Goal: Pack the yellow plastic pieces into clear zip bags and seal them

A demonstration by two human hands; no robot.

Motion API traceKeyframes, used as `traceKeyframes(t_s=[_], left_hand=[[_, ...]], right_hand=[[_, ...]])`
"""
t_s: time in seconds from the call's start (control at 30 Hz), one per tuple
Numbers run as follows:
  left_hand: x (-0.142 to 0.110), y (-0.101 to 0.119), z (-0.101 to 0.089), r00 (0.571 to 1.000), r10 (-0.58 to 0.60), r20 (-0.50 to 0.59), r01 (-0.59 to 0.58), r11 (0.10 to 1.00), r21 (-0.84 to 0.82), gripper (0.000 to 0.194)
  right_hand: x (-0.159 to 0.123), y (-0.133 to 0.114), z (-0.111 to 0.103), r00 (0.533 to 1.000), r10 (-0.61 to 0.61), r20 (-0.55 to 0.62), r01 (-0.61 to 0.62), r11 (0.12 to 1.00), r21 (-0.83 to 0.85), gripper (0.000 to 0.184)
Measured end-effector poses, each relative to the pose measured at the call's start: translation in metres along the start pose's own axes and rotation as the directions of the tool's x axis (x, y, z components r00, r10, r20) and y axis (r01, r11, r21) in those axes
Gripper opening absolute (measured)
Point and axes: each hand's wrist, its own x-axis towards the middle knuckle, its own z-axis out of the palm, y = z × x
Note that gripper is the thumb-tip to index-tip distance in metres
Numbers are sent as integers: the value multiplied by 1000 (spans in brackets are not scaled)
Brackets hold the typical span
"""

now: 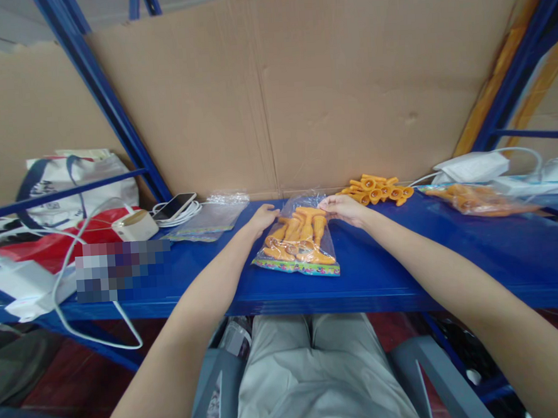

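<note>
- One white cable [129, 323] loops below the front edge of the blue shelf [378, 291] in the lower left of the frame; a moving left forearm [199, 296] or a knee could snag it and drag down whatever it is joined to.
- Left of centre, a phone [177, 206] rests on a coiled cord [185, 217]; a tug on that cord could shift it.
- Beside them lie flat clear bags [217, 214]; being thin and slick, they might slide or fold if the forearm brushes them.
- The left hand [263, 217] is at the far left corner of the filled bag [327, 247], fingers loosely bent; whether they pinch the plastic I cannot tell. A weak hold there could let that corner slip.
- The filled bag lies at the centre, orange pieces [287, 234] inside, its printed strip [301, 268] towards the person. Whether the strip is sealed is unclear; if it is open, raising the far end could spill pieces towards the lap.
- The right hand [348, 208] seems to pinch the far right corner between thumb and fingers; a hard, one-sided pull could twist or stretch the film.
- Just behind that hand, right of centre, sits a loose orange pile [375, 192]; a backward knock could scatter it.
- At the right, another bag [481, 200] lies near cords, which could catch on it.
</note>
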Motion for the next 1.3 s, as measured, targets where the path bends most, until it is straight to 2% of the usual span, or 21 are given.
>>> traceKeyframes(t_s=[0.13,0.27,0.43,0.5,0.6,0.7,0.77,1.0,1.2,1.3], left_hand=[[-1,0,-2,995,-17,96,24,997,-67,34],[-2,1,-2,993,-43,111,56,992,-117,31],[-4,4,-2,991,-15,136,37,986,-161,3],[-5,5,-2,987,-9,163,42,979,-199,10],[-7,7,-2,989,-37,146,80,950,-303,8],[-8,9,-3,990,-50,131,98,917,-388,24],[-9,10,-5,990,-49,132,100,904,-417,26],[-7,10,-7,988,-103,112,138,918,-372,21],[-1,5,-7,993,-82,84,105,940,-325,21],[-2,2,-8,990,-62,125,101,939,-330,20]], right_hand=[[0,1,0,1000,-9,23,9,1000,11,19],[0,1,-1,998,-24,63,22,999,29,18],[3,3,-4,993,-57,104,51,997,54,20],[5,3,-4,993,-62,101,57,997,56,19],[5,2,-5,995,-42,89,39,999,33,17],[3,-1,-6,998,31,53,-30,999,-20,18],[1,-3,-6,996,81,25,-80,995,-62,20],[0,-6,-9,986,163,-40,-168,964,-207,24],[5,0,-14,994,95,-48,-104,962,-253,25],[5,4,-15,998,57,-36,-64,968,-244,25]])
